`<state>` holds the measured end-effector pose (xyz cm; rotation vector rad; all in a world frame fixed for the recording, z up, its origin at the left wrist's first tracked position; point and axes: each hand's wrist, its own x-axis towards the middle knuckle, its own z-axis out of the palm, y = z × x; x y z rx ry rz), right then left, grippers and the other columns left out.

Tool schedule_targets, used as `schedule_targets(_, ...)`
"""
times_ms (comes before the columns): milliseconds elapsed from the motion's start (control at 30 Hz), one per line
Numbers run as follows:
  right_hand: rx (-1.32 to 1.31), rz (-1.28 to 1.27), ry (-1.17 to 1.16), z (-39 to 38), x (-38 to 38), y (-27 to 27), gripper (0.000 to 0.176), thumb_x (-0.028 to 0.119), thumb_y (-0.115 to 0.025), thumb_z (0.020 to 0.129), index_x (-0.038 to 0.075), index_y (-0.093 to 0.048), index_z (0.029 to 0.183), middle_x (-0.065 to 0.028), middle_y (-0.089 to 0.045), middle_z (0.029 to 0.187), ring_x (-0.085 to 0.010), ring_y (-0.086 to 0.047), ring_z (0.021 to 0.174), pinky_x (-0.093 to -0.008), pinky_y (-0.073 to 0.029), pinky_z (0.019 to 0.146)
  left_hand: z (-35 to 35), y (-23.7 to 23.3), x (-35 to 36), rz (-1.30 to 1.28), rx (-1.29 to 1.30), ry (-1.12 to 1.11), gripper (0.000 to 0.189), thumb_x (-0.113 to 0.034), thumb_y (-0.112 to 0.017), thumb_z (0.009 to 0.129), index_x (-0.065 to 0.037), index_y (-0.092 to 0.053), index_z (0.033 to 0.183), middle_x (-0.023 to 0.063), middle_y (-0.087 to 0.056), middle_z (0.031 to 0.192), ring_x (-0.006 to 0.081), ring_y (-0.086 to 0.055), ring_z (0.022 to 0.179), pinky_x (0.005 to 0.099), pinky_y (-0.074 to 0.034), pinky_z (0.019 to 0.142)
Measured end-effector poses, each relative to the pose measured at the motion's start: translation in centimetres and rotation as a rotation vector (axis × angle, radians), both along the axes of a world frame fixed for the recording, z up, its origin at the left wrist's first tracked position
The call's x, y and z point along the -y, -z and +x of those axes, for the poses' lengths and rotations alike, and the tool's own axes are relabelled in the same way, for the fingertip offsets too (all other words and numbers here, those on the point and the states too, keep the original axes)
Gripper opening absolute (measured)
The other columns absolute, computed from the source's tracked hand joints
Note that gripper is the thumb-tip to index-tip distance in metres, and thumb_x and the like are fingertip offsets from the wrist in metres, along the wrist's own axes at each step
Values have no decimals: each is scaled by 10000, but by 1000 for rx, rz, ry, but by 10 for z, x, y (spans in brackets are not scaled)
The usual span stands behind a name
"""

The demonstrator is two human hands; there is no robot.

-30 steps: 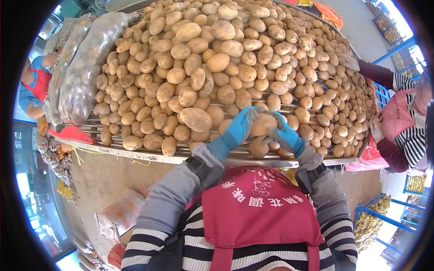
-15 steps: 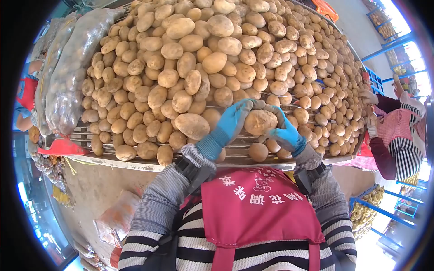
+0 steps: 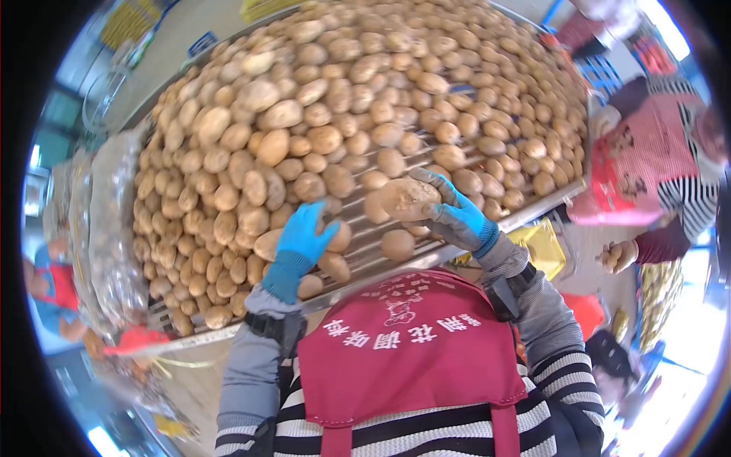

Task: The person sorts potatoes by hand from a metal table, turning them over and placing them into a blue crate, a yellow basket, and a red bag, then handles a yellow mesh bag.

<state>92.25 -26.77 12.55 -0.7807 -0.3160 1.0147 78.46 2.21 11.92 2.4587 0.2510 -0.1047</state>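
Potato (image 3: 409, 199) over open slats (image 3: 366, 255), near edge (image 3: 527, 221)

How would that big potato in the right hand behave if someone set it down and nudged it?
The potato would probably roll unevenly, being longer than it is wide. It looks firm, with no visible sag in the right hand. Its rough patch suggests it wouldn't be very slippery.

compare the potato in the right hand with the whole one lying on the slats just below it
The held potato is long and looks larger; the lower potato is smaller and rounder. The held potato has a rough patch, while the lower potato looks smoother. The right hand grips the held potato; the lower potato rests on the slats. Both are brownish.
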Motion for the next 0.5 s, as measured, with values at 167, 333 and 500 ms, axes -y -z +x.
schedule_targets(167, -33, 94, 354, -44, 86, 2, 709, 148, -654, 904, 120, -264, 1495, -120, -419, 1439, -279, -515, 1247, -413, -440, 1040, -3, 1, 25, 545, -163, 347, 720, -364, -744, 752, -92, -472, 1360, 183, -516, 1175, 371, -496, 1061, 457, -439, 924)
schedule_targets(333, -171, 120, 782, -136, 182, 23, 731, 213, -691, 883, 127, -290, 1488, -116, -387, 1459, -287, -426, 1323, -429, -412, 1066, 12, 23, 43, 782, -238, 544, 776, -402, -787, 672, -116, -486, 1328, 177, -513, 1157, 377, -486, 1048, 463, -442, 914)
schedule_targets(500, -222, -69, 1403, -304, 257, 67, 669, 247, -660, 906, 134, -322, 1472, -127, -348, 1489, -318, -391, 1348, -510, -361, 1090, 36, 44, 12, 518, -223, 536, 757, -306, -805, 669, -94, -490, 1324, 190, -545, 1231, 385, -536, 1109, 466, -462, 950)
